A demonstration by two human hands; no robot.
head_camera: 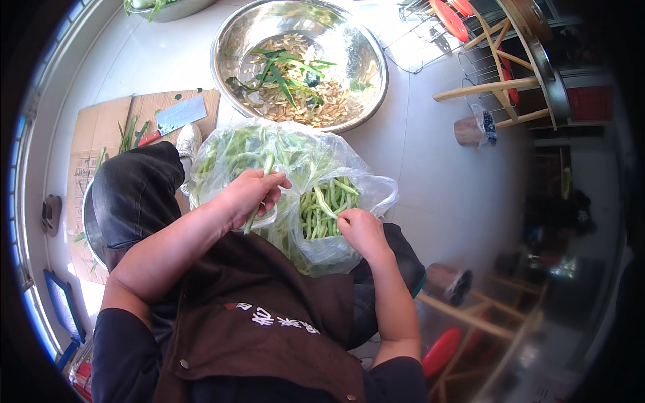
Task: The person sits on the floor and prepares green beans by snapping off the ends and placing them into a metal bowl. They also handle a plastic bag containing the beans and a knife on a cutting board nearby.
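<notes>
My left hand (257, 196) holds a long green bean (269, 162), which sticks out above and below the curled fingers. A pale green bean (323, 201) is pinched at its lower end by my right hand (362, 230). That hand is over the opening of a clear plastic bag (327, 249) packed with green beans (318, 221). Another clear plastic bag of green beans (237, 146) bulges in front of my knees, partly behind my left hand. How the two bags join is hard to make out.
Beyond the bags stands a large steel basin (375, 108) holding peelings and green scraps (289, 75). A cleaver (181, 117) with a red handle lies on flattened cardboard (101, 126) at left. Wooden-legged furniture (486, 88) and a small bin (467, 132) stand at right.
</notes>
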